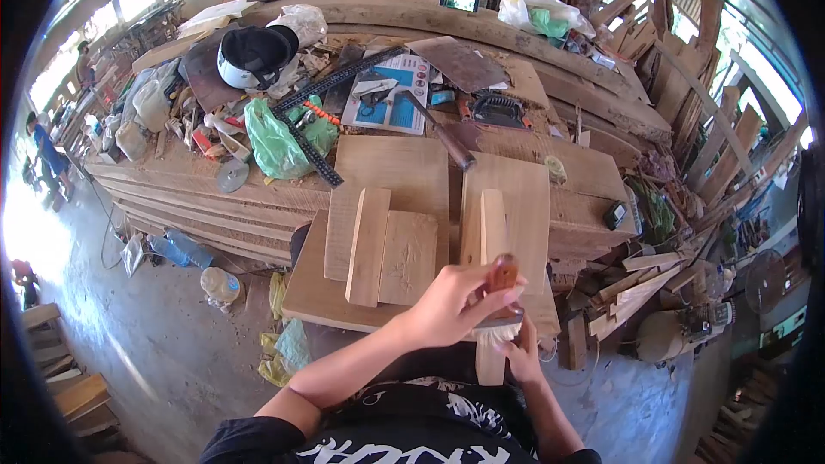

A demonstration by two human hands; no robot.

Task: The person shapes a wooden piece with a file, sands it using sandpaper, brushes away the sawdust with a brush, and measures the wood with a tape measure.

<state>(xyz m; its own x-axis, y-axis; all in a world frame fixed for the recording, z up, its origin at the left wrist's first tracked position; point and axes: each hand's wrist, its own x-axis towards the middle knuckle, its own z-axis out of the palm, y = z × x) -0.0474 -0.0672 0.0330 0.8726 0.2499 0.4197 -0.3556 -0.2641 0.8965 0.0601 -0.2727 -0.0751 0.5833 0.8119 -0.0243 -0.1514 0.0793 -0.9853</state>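
Note:
My left hand [451, 302] is closed around the wooden handle of a brush [505, 273]. The pale bristles point down against a narrow wooden piece [491, 367], near its lower end. My right hand [525, 356] grips that piece from the right side, close to the bristles; some of its fingers are hidden. Left of the hands, a wooden strip [368, 245] stands beside a flat wooden block [408, 256]. They rest on a board [388, 155], and another board [526, 185] lies to the right, behind the narrow piece.
A hammer [438, 133], a black carpenter's square [302, 139] and a green plastic bag [273, 139] lie across the stacked planks [189, 219]. A black-and-white helmet [253, 56] sits at the back left. Wood scraps [632, 292] and a machine [679, 333] stand at the right; people are at far left.

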